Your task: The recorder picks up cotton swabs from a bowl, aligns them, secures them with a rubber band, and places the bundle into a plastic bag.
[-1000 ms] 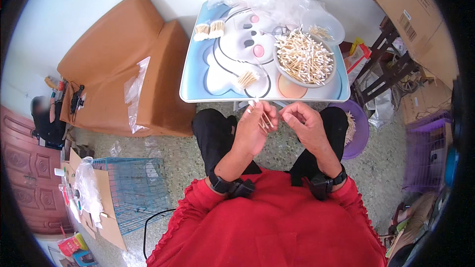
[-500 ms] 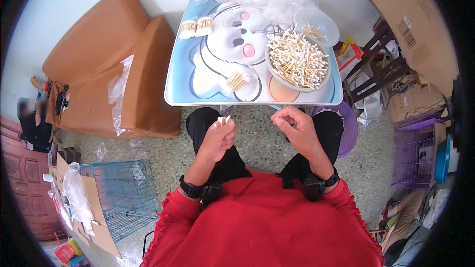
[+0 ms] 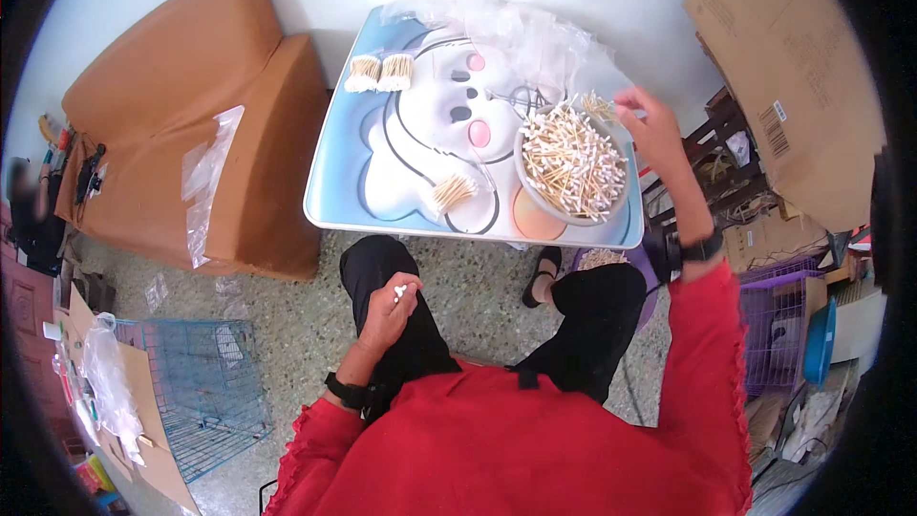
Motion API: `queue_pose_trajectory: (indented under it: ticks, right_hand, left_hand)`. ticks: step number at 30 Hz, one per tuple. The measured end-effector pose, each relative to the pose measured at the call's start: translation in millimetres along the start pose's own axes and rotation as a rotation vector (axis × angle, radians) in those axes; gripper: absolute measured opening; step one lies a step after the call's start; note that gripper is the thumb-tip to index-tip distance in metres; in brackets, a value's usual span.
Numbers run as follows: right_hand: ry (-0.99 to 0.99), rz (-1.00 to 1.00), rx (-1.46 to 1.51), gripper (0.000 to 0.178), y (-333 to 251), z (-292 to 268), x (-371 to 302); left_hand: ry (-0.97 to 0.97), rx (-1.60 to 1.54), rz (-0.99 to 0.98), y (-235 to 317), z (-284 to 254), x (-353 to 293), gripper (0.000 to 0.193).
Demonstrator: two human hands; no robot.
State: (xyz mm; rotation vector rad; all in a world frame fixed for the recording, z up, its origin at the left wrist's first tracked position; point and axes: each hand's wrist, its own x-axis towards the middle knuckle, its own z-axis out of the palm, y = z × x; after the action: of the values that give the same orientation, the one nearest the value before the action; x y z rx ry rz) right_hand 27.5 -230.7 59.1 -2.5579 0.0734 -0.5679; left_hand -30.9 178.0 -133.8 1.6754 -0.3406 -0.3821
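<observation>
My left hand (image 3: 387, 313) is closed around a few cotton swabs (image 3: 399, 293) over my left thigh; only their white tips show. My right hand (image 3: 657, 134) reaches over the table's right edge, thumb and fingers parted, beside a small heap of cotton swabs (image 3: 599, 106) behind the bowl. The grey bowl (image 3: 565, 218), heaped with loose cotton swabs (image 3: 571, 161), stands on the table's right side. A small bunch of swabs (image 3: 453, 193) lies near the front edge. Two packed bundles, one left (image 3: 363, 74) and one right (image 3: 395, 73), lie at the far left.
Clear plastic bags (image 3: 506, 33) cover the back of the patterned table (image 3: 334, 196). A brown sofa (image 3: 181, 115) stands left, a blue wire cage (image 3: 210, 392) lower left. On the right are cardboard boxes (image 3: 764, 67) and a purple cage (image 3: 778, 334). Another person (image 3: 40, 205) is at far left.
My right hand has moved from above my lap, up and right, to the swabs behind the bowl. My left hand has lowered slightly, still holding its swabs. The view has shifted.
</observation>
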Motion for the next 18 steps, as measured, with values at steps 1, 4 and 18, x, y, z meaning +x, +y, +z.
queue_pose_trajectory:
  ticks: [1,4,18]
  right_hand:
    - [0.001,-0.003,-0.003,0.020,26,9,18]
    - [-0.159,0.068,0.229,0.028,74,36,50]
    - [-0.340,0.266,0.405,0.017,73,58,68]
  left_hand:
    - [0.001,-0.003,0.003,-1,0,0,0.015]
    - [-0.028,-0.042,-0.011,-3,3,4,0.015]
    - [-0.079,0.147,-0.005,12,8,6,0.009]
